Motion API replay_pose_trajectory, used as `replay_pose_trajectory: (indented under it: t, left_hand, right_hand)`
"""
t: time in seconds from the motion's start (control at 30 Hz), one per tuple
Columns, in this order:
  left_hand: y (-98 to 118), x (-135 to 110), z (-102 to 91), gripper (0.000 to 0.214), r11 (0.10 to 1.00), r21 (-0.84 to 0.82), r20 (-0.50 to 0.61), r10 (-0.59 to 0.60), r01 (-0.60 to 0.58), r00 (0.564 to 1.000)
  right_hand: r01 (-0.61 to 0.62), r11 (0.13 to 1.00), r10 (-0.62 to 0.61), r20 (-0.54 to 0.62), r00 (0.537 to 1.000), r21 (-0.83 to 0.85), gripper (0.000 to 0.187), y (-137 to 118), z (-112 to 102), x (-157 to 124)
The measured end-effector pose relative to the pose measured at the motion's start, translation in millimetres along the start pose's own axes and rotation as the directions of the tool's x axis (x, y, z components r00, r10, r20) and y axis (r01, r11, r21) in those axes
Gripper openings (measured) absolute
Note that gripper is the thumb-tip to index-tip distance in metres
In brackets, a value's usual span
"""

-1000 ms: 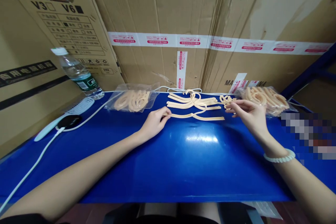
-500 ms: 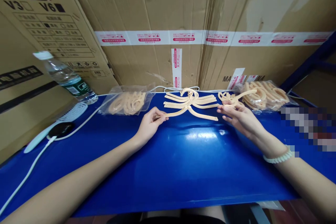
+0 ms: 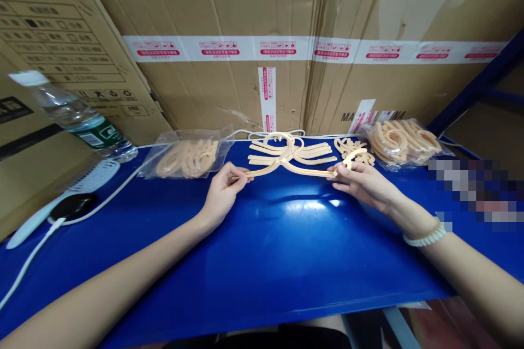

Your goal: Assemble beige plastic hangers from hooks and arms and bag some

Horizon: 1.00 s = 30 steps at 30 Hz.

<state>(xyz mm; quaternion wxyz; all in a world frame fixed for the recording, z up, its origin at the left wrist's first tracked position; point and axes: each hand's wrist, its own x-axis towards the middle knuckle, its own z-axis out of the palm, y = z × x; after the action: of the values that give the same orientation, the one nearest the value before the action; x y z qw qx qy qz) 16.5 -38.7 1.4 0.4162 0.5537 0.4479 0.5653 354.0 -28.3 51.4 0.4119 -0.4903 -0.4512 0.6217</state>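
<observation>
My left hand is closed on the left arm end of a beige plastic clothes hanger, which has two curved arms meeting in the middle. My right hand pinches a short curved beige piece, and its fingertips are at the hanger's right arm end. Whether they grip that end too is hard to see. Behind the held hanger lie several more beige hanger arms, laid side by side. A small heap of curved beige pieces sits just beyond my right hand.
Clear bags of beige parts lie at the left and right of the blue table. At the left are a water bottle, a pale hairbrush, and a black round device with a white cable. Cardboard boxes stand behind.
The hanger's right arm end now meets my right hand's fingers, where before it was apart from them. My right hand has come down and slightly inward. The whole view has shifted a little.
</observation>
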Motion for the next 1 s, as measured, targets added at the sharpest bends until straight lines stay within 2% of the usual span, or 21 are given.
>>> replay_pose_trajectory:
  t: [0.2, 0.47, 0.6, 0.83, 1.0]
  left_hand:
    - [3, -1, 2.4, 0.03, 0.998, -0.066, -0.037, -0.001, -0.001, 0.999]
    - [1, -2, 0.6, 0.027, 0.996, -0.087, -0.057, -0.003, -0.002, 0.998]
    - [2, -2, 0.9, 0.026, 0.998, -0.068, -0.046, 0.008, -0.011, 0.999]
    - [5, -4, 2.7, 0.023, 0.999, -0.018, -0.022, 0.048, -0.049, 0.999]
    - [7, -6, 3.2, 0.022, 0.999, -0.006, -0.016, 0.052, -0.053, 0.998]
  right_hand:
    - [-0.091, 0.991, 0.092, -0.005, 0.996, 0.1, 0.01, -6, 6, -2]
    - [-0.122, 0.973, 0.127, -0.012, 0.992, 0.194, 0.014, -4, 9, -2]
    - [-0.082, 0.981, 0.088, -0.025, 0.996, 0.177, 0.021, 2, 7, 0]
    - [0.067, 0.991, -0.064, -0.036, 0.997, 0.114, 0.04, 7, 8, 0]
    - [0.129, 0.99, -0.126, -0.055, 0.99, 0.059, 0.046, 5, 11, -2]
